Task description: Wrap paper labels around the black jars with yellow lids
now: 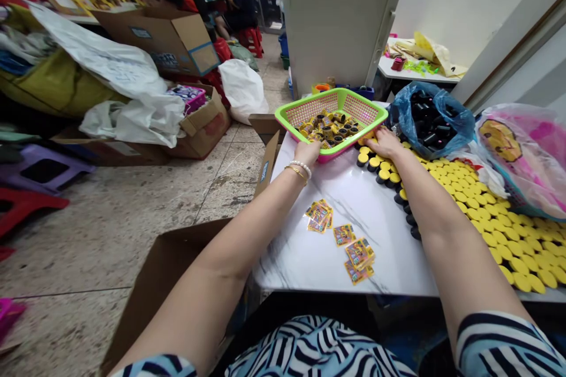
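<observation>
A green-rimmed plastic basket [289, 111] with pink lower parts sits at the far end of the white marbled table. It holds many small yellow-printed black cylinders [329, 128]. My left hand [308, 152] grips the near-left side of its rim, with a bead bracelet at the wrist. At the basket's right corner is my right hand [385, 144], its fingers against the rim and some partly hidden. Beneath and beside that hand stand rows of black cylinders with yellow tops [481, 194]. Printed yellow stickers [360, 254] lie in small piles nearer my body.
A blue bag [400, 107] of black parts and a pink plastic bag [526, 159] stand at the table's right. Cardboard boxes [154, 41], sacks and stools occupy the floor at left. Two people sit at the back. A tall grey cabinet [336, 17] rises behind the table.
</observation>
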